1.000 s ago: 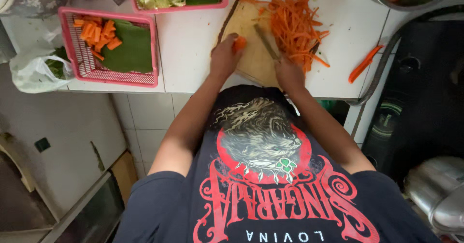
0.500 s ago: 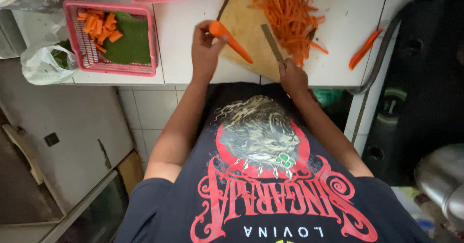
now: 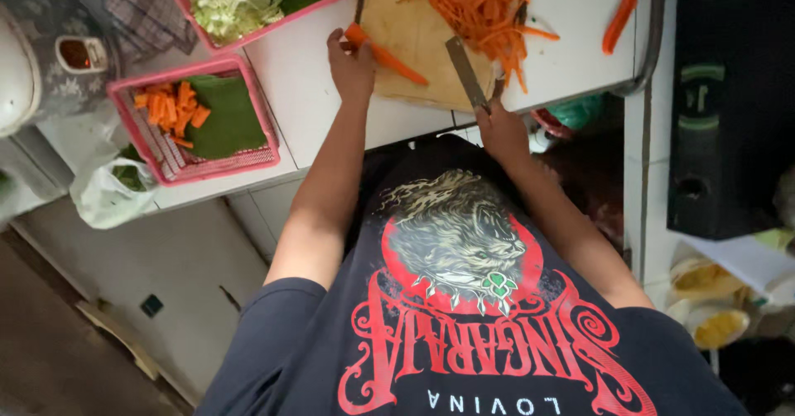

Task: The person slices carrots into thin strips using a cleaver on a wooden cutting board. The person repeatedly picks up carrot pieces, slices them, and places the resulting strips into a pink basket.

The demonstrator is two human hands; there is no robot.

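Left hand (image 3: pixel 351 58) pinches a carrot (image 3: pixel 383 49) at the near-left edge of the board (image 3: pixel 418 39); right hand (image 3: pixel 497 126) is wrapped, it seems, round the knife (image 3: pixel 465 72). Best lay the carrot flat, curl fingertips back, slice thin toward the 1 pile of strips (image 3: pixel 480 2).

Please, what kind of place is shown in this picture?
Most likely a small kitchen, perhaps a food stall. On a white counter the left hand holds a carrot piece on a wooden cutting board, the right hand holds a knife, and pink baskets hold cut vegetables.
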